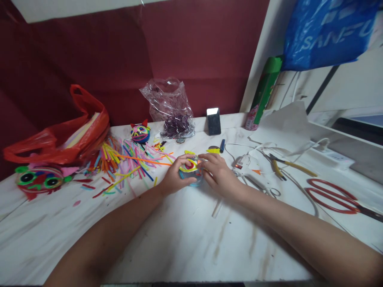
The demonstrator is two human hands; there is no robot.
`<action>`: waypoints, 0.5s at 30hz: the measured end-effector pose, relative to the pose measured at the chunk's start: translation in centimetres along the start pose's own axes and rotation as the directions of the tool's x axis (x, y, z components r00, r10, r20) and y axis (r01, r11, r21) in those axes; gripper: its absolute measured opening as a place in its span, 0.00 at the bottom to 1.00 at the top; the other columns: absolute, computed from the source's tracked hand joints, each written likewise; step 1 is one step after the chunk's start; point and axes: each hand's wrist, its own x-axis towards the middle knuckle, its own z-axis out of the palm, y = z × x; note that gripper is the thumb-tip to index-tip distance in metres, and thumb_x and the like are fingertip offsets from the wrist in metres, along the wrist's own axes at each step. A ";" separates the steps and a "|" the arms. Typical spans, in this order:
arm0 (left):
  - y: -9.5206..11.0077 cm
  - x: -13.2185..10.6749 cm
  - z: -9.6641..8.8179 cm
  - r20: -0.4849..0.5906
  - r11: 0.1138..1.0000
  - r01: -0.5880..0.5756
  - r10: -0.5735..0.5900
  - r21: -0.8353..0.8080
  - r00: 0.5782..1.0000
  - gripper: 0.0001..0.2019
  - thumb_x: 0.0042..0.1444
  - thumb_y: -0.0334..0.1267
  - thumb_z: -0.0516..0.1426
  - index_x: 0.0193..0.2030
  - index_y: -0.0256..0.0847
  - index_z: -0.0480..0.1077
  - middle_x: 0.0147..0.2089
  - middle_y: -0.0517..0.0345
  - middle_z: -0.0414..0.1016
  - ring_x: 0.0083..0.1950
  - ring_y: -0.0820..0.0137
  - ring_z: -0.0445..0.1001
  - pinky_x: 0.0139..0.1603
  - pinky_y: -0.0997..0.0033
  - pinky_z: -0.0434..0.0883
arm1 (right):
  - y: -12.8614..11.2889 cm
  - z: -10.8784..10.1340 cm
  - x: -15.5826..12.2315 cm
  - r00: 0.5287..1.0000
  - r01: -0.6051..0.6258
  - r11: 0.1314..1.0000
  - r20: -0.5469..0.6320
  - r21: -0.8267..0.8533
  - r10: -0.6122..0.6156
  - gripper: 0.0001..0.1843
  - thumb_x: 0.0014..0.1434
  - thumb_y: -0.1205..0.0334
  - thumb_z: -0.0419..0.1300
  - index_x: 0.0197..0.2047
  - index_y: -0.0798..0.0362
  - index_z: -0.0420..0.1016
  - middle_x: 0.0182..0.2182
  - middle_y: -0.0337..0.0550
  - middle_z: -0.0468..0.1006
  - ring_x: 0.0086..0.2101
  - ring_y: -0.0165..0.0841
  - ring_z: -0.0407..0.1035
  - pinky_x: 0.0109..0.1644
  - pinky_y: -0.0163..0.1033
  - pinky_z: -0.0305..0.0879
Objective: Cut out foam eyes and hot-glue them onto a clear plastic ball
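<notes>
In the middle of the table is a small round craft figure (pixel 191 174), clear bluish with yellow and red trim on its upper part. My left hand (pixel 177 175) is closed round its left side, the thumb along the front. My right hand (pixel 218 172) has its fingertips bent against the figure's right side; whether a small piece is pinched there is hidden. Yellow pieces (pixel 213 150) stick out just past the fingers. A white glue gun (pixel 253 177) lies right of my right hand. Left of my left hand spreads a pile of colourful pipe cleaners (pixel 128 159).
Finished-looking craft figures, a cat (pixel 140 133) and a green-eyed one (pixel 42 179), stand at the left near a red plastic bag (pixel 89 137). Pliers (pixel 279 165), red-handled scissors (pixel 332 196) and a power strip (pixel 332 157) with cables lie right. A phone (pixel 213 121) leans behind.
</notes>
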 end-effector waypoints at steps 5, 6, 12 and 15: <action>0.1 0.0 0.0 0.002 1.000 -0.006 0.006 0.000 1.000 0.18 0.47 0.40 0.66 0.41 0.42 0.64 0.58 0.41 0.67 0.63 0.55 0.65 0.61 0.50 0.60 | 0.1 0.1 -0.1 1.000 -0.025 1.000 -0.010 0.017 0.025 0.13 0.60 0.71 0.51 0.41 0.53 0.74 0.49 0.56 0.73 0.50 0.46 0.63 0.50 0.58 0.65; 0.2 0.0 0.0 0.005 1.000 -0.002 0.002 0.002 1.000 0.18 0.47 0.40 0.66 0.41 0.42 0.64 0.58 0.41 0.67 0.63 0.56 0.65 0.62 0.50 0.60 | 0.2 0.1 -0.1 1.000 -0.025 1.000 -0.009 0.017 0.025 0.13 0.59 0.71 0.51 0.41 0.53 0.74 0.49 0.56 0.73 0.50 0.46 0.63 0.51 0.58 0.65; 0.2 0.1 -0.1 0.002 1.000 -0.003 0.003 0.002 1.000 0.18 0.47 0.40 0.66 0.40 0.42 0.64 0.58 0.43 0.67 0.62 0.55 0.65 0.61 0.52 0.61 | 0.1 0.1 -0.1 0.999 -0.049 0.998 0.002 0.033 0.049 0.13 0.59 0.71 0.51 0.42 0.53 0.74 0.49 0.56 0.73 0.50 0.47 0.63 0.50 0.59 0.65; 0.3 0.0 0.0 0.003 1.000 -0.017 0.017 0.004 1.000 0.17 0.48 0.40 0.65 0.41 0.42 0.64 0.58 0.44 0.67 0.63 0.54 0.65 0.62 0.52 0.60 | -0.1 0.0 -0.1 0.999 -0.054 0.998 0.010 0.032 0.054 0.13 0.59 0.71 0.50 0.42 0.55 0.75 0.50 0.59 0.73 0.50 0.48 0.63 0.50 0.59 0.65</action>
